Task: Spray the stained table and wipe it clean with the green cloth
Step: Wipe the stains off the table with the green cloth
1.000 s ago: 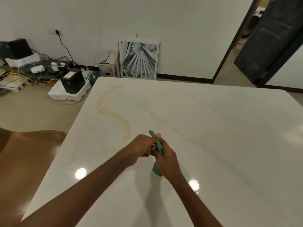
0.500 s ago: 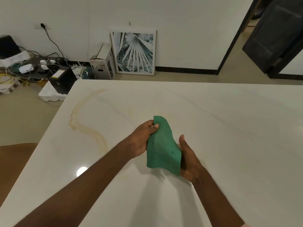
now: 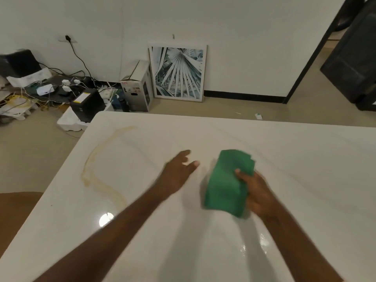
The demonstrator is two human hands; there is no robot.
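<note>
Right now the right hand [image 3: 257, 193] grips the folded green cloth [image 3: 227, 184], thumb curled over its face, just above the table [image 3: 284, 159] near centre, while the left hand [image 3: 179, 171] hovers with fingers spread, holding nothing. From the cloth, the yellowish stain [image 3: 95, 176] lies well apart at nine o'clock. No spray bottle shows, so wiping dry could smear it.

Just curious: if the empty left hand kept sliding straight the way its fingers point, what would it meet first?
Probably nothing: the left hand points up-right over bare table, missing the green cloth.
</note>
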